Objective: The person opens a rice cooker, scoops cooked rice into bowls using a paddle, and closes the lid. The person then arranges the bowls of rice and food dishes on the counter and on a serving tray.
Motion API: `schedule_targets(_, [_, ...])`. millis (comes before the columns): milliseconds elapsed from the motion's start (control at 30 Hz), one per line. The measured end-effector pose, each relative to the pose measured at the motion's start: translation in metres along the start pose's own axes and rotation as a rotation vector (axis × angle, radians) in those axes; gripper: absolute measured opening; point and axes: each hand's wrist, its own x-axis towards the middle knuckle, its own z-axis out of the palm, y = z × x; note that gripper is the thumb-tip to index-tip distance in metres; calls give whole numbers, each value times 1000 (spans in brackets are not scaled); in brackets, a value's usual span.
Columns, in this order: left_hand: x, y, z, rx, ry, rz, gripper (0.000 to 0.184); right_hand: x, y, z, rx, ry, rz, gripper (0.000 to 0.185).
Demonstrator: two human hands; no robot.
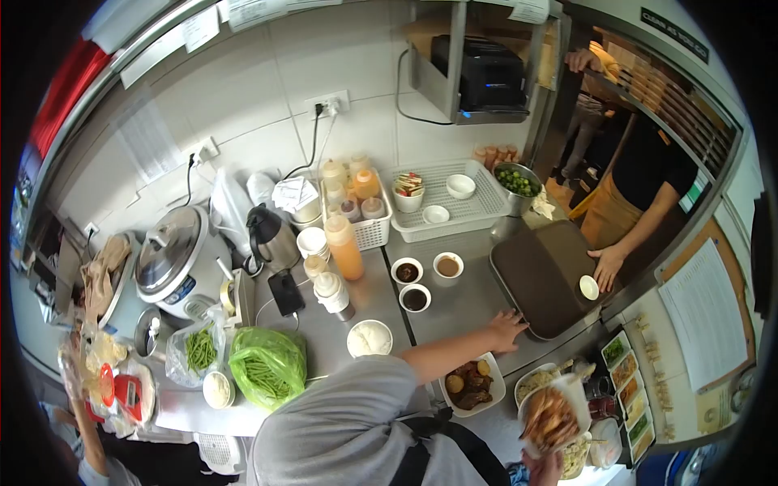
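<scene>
My left hand (506,330) reaches across the steel counter. Its fingers are spread, and the tips are by the near-left edge of a dark brown serving tray (539,275); whether they touch it I cannot tell. Just below that hand sits a white square bowl (496,384) of dark meat in brown sauce. At the lower right my right hand (545,466) grips a tilted white bowl (580,396) of reddish-brown food. A small white cup (589,287) stands on the tray, near another person's hand (608,263).
Three sauce cups (415,299) and a bowl of white food (369,338) stand left of the tray. A perforated basket (454,215) and a pot of green fruit (517,182) are behind. A pass-through window with people (648,178) opens at right. Garnish containers (630,389) line the right.
</scene>
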Motion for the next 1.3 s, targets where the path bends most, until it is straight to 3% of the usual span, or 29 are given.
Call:
schedule_targets(100, [-49,4,-6,-16,123,38,75,67,-39,30,17,-302,4,37])
schedule_targets(233, [-170,9,-35,-195,398,113,56,205,-39,74,-2,-465,25,40])
schedule_targets(300, [-235,17,-54,-227,526,51,49,276,-23,90,-256,-531,-58,40])
schedule_targets(333, [-262,16,-55,-188,584,2,48,299,-19,109,-13,-364,128,41])
schedule_targets(400, [-318,19,-60,-192,684,-174,46,372,0,114,125,-455,217,39])
schedule_targets(533, [-409,31,-58,-87,858,-677,39,477,21,147,136,-527,218,45])
schedule_targets(633, [-448,54,-47,-126,967,-984,38,508,25,176,80,-504,238,52])
schedule_targets(767, [-477,72,-27,-324,810,-1125,36,544,26,167,136,-603,267,50])
schedule_targets(800, [-483,74,-30,-352,764,-1130,38,538,30,171,129,-511,276,51])
schedule_targets(867, [-504,63,-29,-267,904,-1117,39,508,27,169,116,-312,274,51])
schedule_targets(967, [-555,21,-36,74,1169,-1085,44,382,38,188,-154,-445,-97,52])
schedule_targets(1000, [-576,5,-41,150,1177,-1202,51,349,49,197,-368,-715,-270,55])
schedule_targets(1033, [-599,-10,-46,229,1181,-1313,59,269,48,226,-488,-815,-407,57])
schedule_targets(1067, [-623,-26,-48,294,1056,-1404,76,235,60,250,-1080,-815,-930,63])
schedule_targets(1100, [-646,-42,-46,364,928,-1486,93,170,60,274,-784,-1006,-345,77])
schedule_targets(1133, [-666,-60,-36,316,800,-1606,110,121,58,295,-899,-1105,-297,95])
schedule_targets(1167, [-685,-79,-23,275,663,-1718,127,108,74,306,-961,-1322,-613,107])
schedule_targets(1200, [-700,-99,-13,135,552,-1809,144,89,80,322,-996,-1385,-666,109])
schedule_targets(1300, [-738,-158,34,-162,610,-1731,148,57,99,368,-1048,-1461,-713,117])
